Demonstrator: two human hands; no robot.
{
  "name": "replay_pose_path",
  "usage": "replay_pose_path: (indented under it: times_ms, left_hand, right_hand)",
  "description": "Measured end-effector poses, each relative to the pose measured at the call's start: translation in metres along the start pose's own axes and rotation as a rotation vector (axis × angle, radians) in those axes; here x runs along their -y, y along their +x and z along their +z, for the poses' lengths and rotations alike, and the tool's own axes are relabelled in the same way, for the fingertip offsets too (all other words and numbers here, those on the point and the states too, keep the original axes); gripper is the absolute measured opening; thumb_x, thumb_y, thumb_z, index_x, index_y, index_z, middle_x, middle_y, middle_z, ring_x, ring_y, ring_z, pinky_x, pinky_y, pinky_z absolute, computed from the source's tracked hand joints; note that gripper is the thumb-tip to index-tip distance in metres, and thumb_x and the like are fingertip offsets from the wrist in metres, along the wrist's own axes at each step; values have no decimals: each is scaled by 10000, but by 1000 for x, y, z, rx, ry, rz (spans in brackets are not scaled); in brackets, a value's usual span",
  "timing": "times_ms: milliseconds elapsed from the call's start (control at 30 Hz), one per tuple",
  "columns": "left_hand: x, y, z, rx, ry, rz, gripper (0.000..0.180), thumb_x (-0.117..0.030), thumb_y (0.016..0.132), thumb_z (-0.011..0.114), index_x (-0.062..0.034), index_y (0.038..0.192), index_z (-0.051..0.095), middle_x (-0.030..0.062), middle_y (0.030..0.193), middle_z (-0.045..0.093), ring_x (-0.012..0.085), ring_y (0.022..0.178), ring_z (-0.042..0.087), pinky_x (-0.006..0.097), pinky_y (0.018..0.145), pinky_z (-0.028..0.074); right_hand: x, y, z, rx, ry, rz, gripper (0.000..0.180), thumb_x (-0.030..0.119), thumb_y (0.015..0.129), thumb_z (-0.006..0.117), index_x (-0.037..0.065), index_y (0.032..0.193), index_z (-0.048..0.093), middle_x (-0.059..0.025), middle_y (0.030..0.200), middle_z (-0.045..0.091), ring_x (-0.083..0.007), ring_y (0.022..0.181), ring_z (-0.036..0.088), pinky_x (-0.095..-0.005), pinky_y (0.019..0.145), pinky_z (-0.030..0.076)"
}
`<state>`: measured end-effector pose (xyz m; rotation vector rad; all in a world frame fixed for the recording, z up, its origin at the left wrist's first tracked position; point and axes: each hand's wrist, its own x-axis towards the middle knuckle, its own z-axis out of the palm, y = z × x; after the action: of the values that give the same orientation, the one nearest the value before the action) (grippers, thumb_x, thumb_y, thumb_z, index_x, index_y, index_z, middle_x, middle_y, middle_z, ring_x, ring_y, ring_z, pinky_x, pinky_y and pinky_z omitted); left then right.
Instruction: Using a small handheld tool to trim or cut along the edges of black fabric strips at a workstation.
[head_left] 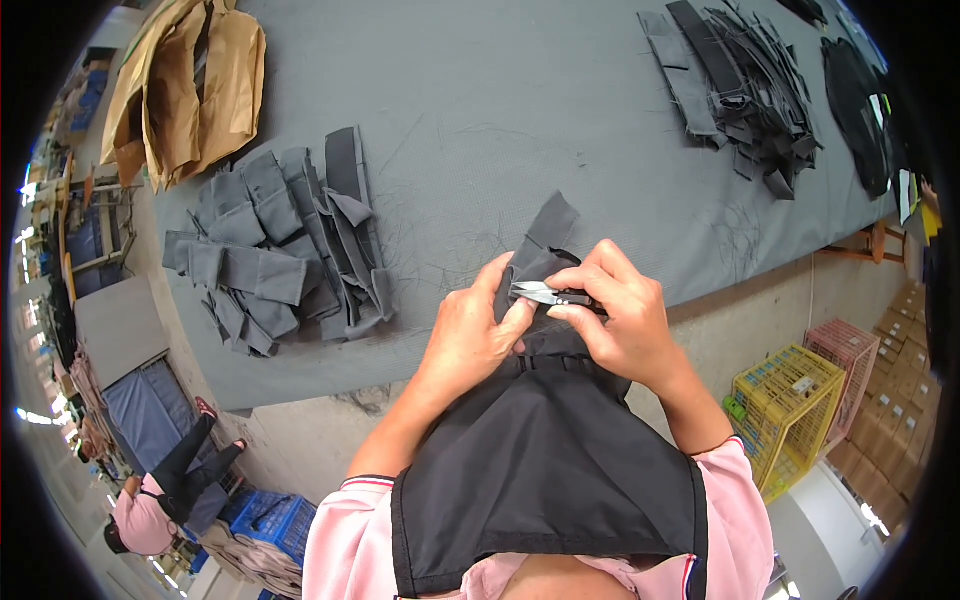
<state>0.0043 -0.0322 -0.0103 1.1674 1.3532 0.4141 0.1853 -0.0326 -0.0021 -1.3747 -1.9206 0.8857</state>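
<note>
My left hand [474,330] pinches a dark grey fabric strip [549,226] near the table's front edge, and the strip's far end points away from me. My right hand [622,312] is closed round small thread snips [572,298] with dark handles. Their silver blades point left and lie against the fabric, close to my left thumb. Whether a thread is between the blades is too small to tell. A pile of grey fabric pieces [265,245] lies to the left of my hands. Farther off at the right is a second heap of dark strips [750,90].
A grey-covered table [480,120] spreads before me, with loose threads on it. At its far left stands a crumpled brown paper bag [190,90]. Yellow [785,410] and pink crates [845,365] and stacked cartons [905,400] are at the right. Another person [160,500] sits at lower left.
</note>
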Motion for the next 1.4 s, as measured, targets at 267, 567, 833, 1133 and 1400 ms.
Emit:
replay_pose_path:
  times_ms: [267,567,833,1133,1400]
  left_hand:
    - [0,0,-1,35,-43,1,455,-152,856,561,41,1256,462,129,767,678,187,567,664,304,588,523]
    - [7,0,-5,76,-89,49,445,-163,888,579,12,1273,441,117,800,675,159,591,658,277,585,515]
    - [16,-3,-6,168,-790,40,428,-123,905,569,-40,1282,384,139,985,605,204,694,637,297,610,526]
    - [17,-4,-6,218,-865,-7,391,-116,913,560,-43,1259,393,120,1074,573,193,695,634,299,614,543]
    - [15,-5,-4,220,-914,-54,363,-154,902,584,-48,1203,412,119,995,586,193,665,636,302,601,552]
  right_hand:
    - [-6,-2,5,-19,35,-57,194,78,694,721,58,869,640,-40,734,505,-200,556,542,-322,499,428]
    - [1,-1,-15,-79,346,-30,156,-6,708,697,22,855,655,-42,752,507,-106,563,492,-235,499,397]
    - [-20,-18,-6,-340,-152,-91,260,54,659,760,62,895,654,-29,726,492,-123,531,464,-248,467,371]
    - [-12,-7,6,-365,-265,-139,321,22,657,764,53,955,647,-61,757,539,-174,571,553,-287,535,479]
    - [-17,-9,12,-416,-470,-262,345,71,639,746,69,970,647,-1,711,521,-162,520,477,-276,480,382]
